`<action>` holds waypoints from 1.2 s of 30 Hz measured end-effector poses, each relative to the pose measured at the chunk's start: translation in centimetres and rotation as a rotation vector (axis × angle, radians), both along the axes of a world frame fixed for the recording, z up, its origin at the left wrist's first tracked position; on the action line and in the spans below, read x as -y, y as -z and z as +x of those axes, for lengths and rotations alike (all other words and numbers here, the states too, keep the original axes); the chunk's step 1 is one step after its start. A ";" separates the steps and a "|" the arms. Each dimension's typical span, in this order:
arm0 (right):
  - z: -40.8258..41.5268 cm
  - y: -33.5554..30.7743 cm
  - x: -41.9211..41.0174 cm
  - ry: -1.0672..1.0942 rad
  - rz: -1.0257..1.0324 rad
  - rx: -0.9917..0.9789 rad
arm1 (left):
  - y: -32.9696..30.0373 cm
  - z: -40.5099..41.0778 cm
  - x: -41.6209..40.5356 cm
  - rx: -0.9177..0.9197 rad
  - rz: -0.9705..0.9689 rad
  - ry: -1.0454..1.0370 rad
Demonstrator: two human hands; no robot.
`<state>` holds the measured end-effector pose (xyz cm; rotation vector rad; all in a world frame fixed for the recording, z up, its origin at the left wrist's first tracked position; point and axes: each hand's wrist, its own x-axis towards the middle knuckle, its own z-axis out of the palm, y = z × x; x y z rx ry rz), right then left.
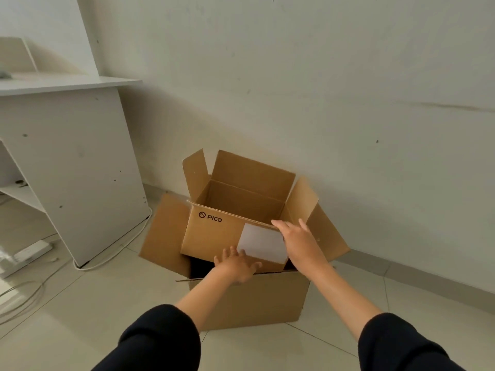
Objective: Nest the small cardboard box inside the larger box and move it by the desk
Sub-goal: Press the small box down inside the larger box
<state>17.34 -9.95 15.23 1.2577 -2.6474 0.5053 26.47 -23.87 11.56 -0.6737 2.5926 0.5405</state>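
Right hand (297, 241) grips the small box's (214, 231) rim, left hand (237, 266) presses flat, open-fingered, inside the big box (257, 298).

We are reading one brand only: the word "PICO" (214, 219), printed in dark capital letters with a small round logo (201, 215) just to its left. It is standing on the near side wall of the small cardboard box (211, 234), close to that wall's upper left corner. To the right on the same wall we are seeing a white label (261, 243), but nothing on it is coming through as legible writing.
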 end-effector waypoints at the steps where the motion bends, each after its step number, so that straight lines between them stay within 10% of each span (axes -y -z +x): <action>1: -0.2 1.0 -0.2 0.026 0.023 0.039 | -0.7 0.1 -1.0 -0.002 -0.007 0.075; 4: -1.0 3.3 -1.3 0.098 0.031 0.171 | -2.4 2.0 -4.2 -0.211 0.046 0.235; 8: -1.5 3.5 -2.6 0.097 0.064 0.273 | -1.6 4.4 -3.4 -0.637 -0.421 0.359; 17: -2.3 0.7 -3.9 -0.017 0.201 -0.092 | 3.1 6.4 1.1 -0.684 -0.737 0.227; 24: -0.7 2.7 -3.6 -0.058 0.329 0.186 | 4.1 7.5 1.8 -0.810 -0.752 0.253; 36: -0.5 5.3 -5.1 -0.080 0.441 0.135 | 3.4 4.5 2.0 -0.289 -0.440 0.275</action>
